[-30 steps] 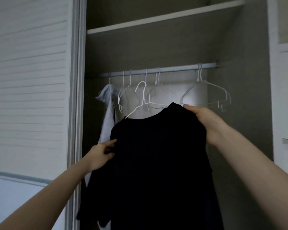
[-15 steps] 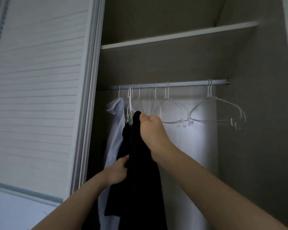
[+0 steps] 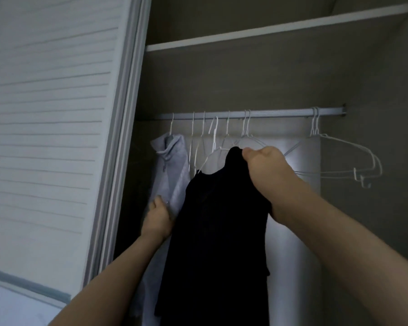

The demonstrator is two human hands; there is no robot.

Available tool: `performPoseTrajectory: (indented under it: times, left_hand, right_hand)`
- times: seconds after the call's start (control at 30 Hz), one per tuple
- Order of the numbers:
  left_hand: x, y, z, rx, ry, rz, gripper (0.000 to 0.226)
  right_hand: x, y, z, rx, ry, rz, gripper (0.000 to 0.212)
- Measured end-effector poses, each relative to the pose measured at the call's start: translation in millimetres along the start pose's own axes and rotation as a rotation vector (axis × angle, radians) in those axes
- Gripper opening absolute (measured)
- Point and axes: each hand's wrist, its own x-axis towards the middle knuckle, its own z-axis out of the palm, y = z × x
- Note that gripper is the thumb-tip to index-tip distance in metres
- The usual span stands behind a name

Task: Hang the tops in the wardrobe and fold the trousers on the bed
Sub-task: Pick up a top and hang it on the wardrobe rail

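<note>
A black top (image 3: 219,231) hangs on a white wire hanger (image 3: 213,147) just below the wardrobe rail (image 3: 269,112); I cannot tell whether the hook is on the rail. My right hand (image 3: 266,170) pinches the top's right shoulder at its highest point. My left hand (image 3: 158,220) holds the top's left edge lower down, its fingers partly hidden behind the cloth. A light grey top (image 3: 172,165) hangs on the rail directly left of the black one.
Several bare white wire hangers (image 3: 339,161) hang along the rail, mostly to the right. A shelf (image 3: 269,31) runs above the rail. A white slatted sliding door (image 3: 52,114) stands at the left of the opening.
The black top has swung from edge-on to more face-on, and my right hand has shifted right with its shoulder. My left hand stays low at its left edge.
</note>
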Motion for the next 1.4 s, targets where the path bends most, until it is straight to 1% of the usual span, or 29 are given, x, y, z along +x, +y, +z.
performPoseTrajectory:
  times: [0.03, 0.1, 0.17, 0.2, 0.27, 0.33, 0.4, 0.47, 0.5, 0.53, 0.6, 0.67, 0.73, 0.8, 0.83, 0.87, 0.9, 0.93, 0.97, 1.0, 1.07, 1.13, 1.17, 1.2, 1.27, 1.3, 1.33, 1.37, 1.4]
  left_hand:
    - [5.5, -2.6, 3.4, -0.027, -0.008, -0.066, 0.050]
    - [14.2, -9.2, 11.6, -0.104, -0.060, -0.139, 0.051]
    - [18.6, -16.2, 16.6, -0.056, -0.117, -0.133, 0.048]
    - [20.6, -20.4, 19.5, 0.003, -0.111, -0.114, 0.041]
    - [20.7, -26.2, 24.6, 0.045, -0.036, -0.122, 0.029]
    - [16.9, -31.4, 22.7, 0.066, 0.028, -0.147, 0.029]
    - [10.0, -36.9, 15.0, 0.118, 0.074, -0.144, 0.029]
    - [1.3, -41.9, 2.2, 0.148, 0.142, -0.086, 0.027]
    - [-4.3, -45.0, -5.7, 0.157, 0.166, -0.044, 0.030]
    - [-8.7, -47.1, -13.1, 0.177, 0.172, 0.008, 0.039]
    - [-18.9, -49.9, -26.4, 0.271, 0.134, 0.118, 0.062]
    - [-27.0, -45.7, -31.9, 0.413, 0.106, 0.196, 0.075]
    - [-30.5, -37.8, -33.5, 0.539, 0.110, 0.196, 0.077]
    - [-34.5, -32.0, -33.5, 0.600, 0.094, 0.177, 0.074]
    - [-37.1, -29.1, -33.3, 0.567, 0.098, 0.205, 0.073]
    - [-39.4, -25.5, -34.1, 0.488, 0.120, 0.268, 0.069]
    - [-42.1, -22.0, -35.9, 0.360, 0.147, 0.345, 0.063]
    - [-45.7, -16.0, -39.0, 0.172, 0.163, 0.406, 0.057]
    - [-50.1, -7.2, -43.0, -0.043, 0.126, 0.429, 0.054]
    - [-55.0, 2.4, -47.5, -0.244, 0.016, 0.419, 0.057]
    - [-60.3, 17.7, -54.0, -0.534, -0.225, 0.383, 0.072]
    - [-61.3, 26.8, -56.1, -0.687, -0.332, 0.342, 0.086]
    - [-62.2, 30.9, -56.4, -0.692, -0.345, 0.326, 0.094]
    - [-62.6, 33.7, -54.9, -0.616, -0.312, 0.326, 0.103]
    - [-58.7, 34.3, -46.4, -0.344, -0.127, 0.377, 0.111]
    - [-55.6, 33.4, -42.1, -0.230, -0.013, 0.398, 0.108]
    - [-52.2, 31.3, -37.8, -0.168, 0.077, 0.400, 0.098]
    - [-46.3, 27.6, -34.1, -0.144, 0.137, 0.393, 0.086]
    - [-39.7, 24.3, -31.0, -0.133, 0.164, 0.382, 0.074]
  right_hand:
    - [1.9, 1.7, -5.2, -0.024, 0.019, -0.008, 0.021]
    - [6.9, 5.5, -16.2, -0.039, 0.072, -0.008, 0.026]
    - [10.9, 7.2, -26.3, -0.028, 0.113, 0.003, 0.021]
    - [12.3, 8.6, -30.2, -0.038, 0.128, 0.005, 0.018]
    - [15.6, 12.5, -36.1, -0.078, 0.148, -0.009, 0.014]
    - [15.4, 15.2, -37.6, -0.094, 0.138, -0.015, 0.013]
    - [10.1, 17.2, -33.6, -0.082, 0.080, -0.028, 0.016]
    - [2.8, 20.3, -25.1, -0.072, 0.016, -0.051, 0.025]
    - [-1.4, 22.2, -19.4, -0.077, 0.001, -0.060, 0.030]
    - [-4.8, 23.2, -13.3, -0.091, -0.006, -0.071, 0.034]
    - [-7.8, 24.9, 0.9, -0.108, -0.024, -0.088, 0.033]
    - [-5.4, 26.7, 15.2, -0.109, -0.024, -0.086, 0.031]
    - [2.3, 29.8, 30.9, -0.109, -0.019, -0.078, 0.036]
    - [14.0, 33.4, 45.4, -0.080, -0.023, -0.071, 0.035]
    - [21.2, 35.1, 51.6, -0.075, -0.022, -0.062, 0.032]
    - [30.1, 36.3, 57.3, -0.078, -0.016, -0.055, 0.031]
    - [39.1, 37.8, 62.7, -0.071, -0.010, -0.045, 0.029]
    - [47.6, 38.0, 67.5, -0.048, -0.006, -0.029, 0.027]
    - [55.7, 37.1, 71.8, 0.001, -0.008, 0.000, 0.024]
    - [63.7, 35.6, 75.3, 0.074, -0.011, 0.039, 0.023]
    - [81.7, 31.1, 80.2, 0.248, -0.021, 0.124, 0.022]
    - [101.1, 26.5, 86.5, 0.394, -0.062, 0.206, 0.019]
    - [109.6, 24.1, 90.0, 0.457, -0.094, 0.241, 0.017]
    - [117.3, 22.6, 94.3, 0.509, -0.124, 0.269, 0.016]
    - [131.2, 22.8, 105.7, 0.572, -0.188, 0.305, 0.020]
    - [136.0, 22.8, 110.6, 0.589, -0.214, 0.317, 0.023]
    - [140.9, 23.3, 115.6, 0.601, -0.234, 0.328, 0.025]
    - [146.1, 23.2, 121.3, 0.602, -0.240, 0.336, 0.026]
    - [154.6, 24.8, 127.1, 0.605, -0.241, 0.340, 0.025]
